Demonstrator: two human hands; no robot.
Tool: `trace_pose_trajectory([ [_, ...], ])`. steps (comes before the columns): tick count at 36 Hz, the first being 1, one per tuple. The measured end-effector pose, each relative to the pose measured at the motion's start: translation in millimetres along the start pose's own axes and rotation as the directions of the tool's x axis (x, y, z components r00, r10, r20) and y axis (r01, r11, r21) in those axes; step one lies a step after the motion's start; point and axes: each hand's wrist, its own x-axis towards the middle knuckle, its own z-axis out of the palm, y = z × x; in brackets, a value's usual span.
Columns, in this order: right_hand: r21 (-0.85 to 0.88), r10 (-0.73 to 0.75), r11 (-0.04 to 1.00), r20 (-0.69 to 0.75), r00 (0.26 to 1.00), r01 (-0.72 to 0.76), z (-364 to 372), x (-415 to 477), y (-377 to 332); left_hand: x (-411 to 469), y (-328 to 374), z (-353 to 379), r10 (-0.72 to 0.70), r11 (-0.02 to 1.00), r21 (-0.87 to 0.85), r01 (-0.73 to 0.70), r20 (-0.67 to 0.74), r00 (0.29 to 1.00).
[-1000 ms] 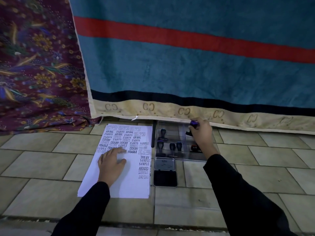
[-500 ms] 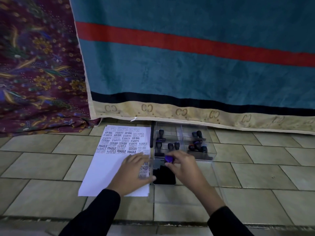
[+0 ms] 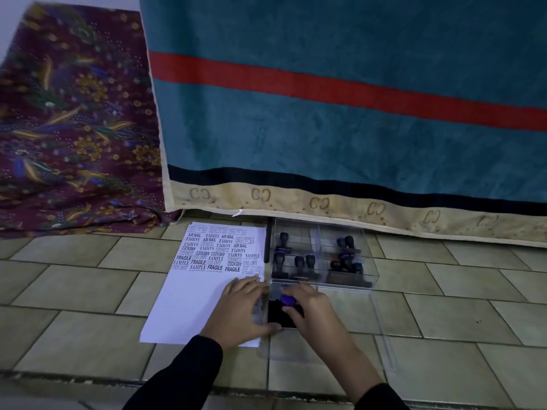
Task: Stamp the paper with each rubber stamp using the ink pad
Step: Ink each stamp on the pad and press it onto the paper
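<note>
Two hands work near the paper (image 3: 204,294): the right hand (image 3: 313,313) pinches a purple-knobbed stamp (image 3: 287,300) down on the ink pad (image 3: 279,316); the left hand (image 3: 241,309) lies flat, released, on the paper's right edge.

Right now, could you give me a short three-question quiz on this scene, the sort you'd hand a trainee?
1. True or false: the right hand holds a stamp with a purple knob over the ink pad.
2. Which is where the left hand rests? A) in the clear stamp box B) on the paper's right edge, beside the ink pad C) on the teal blanket
3. Fill in: the stamped words crowd the paper's ____ end, the one near the blanket.

Key: 1 true; 2 B; 3 far.
</note>
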Motion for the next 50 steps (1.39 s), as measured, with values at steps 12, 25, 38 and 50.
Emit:
trace_pose_trajectory([
  [12, 0.018, 0.021, 1.0, 0.006, 1.0, -0.021, -0.9, 2.6, -1.6, -1.1, -0.7, 4.4, 0.002, 0.999, 0.033, -0.002, 0.018, 1.0],
  [25, 0.149, -0.062, 0.987, -0.017, 0.998, 0.064, 9.9, 6.8, -21.5, -14.5, -52.9, -11.6, -0.335, 0.94, -0.002, 0.34, -0.183, 0.924],
  [38, 0.079, -0.068, 0.995, 0.109, 0.992, 0.059, 32.5, 17.6, -31.7, -16.5, -58.9, -4.2, -0.358, 0.932, -0.002, 0.362, -0.159, 0.92],
  [50, 0.074, -0.083, 0.995, 0.136, 0.987, 0.074, 39.3, 19.0, -37.0, -14.8, -57.0, -6.0, -0.368, 0.927, 0.015, 0.374, -0.148, 0.918],
])
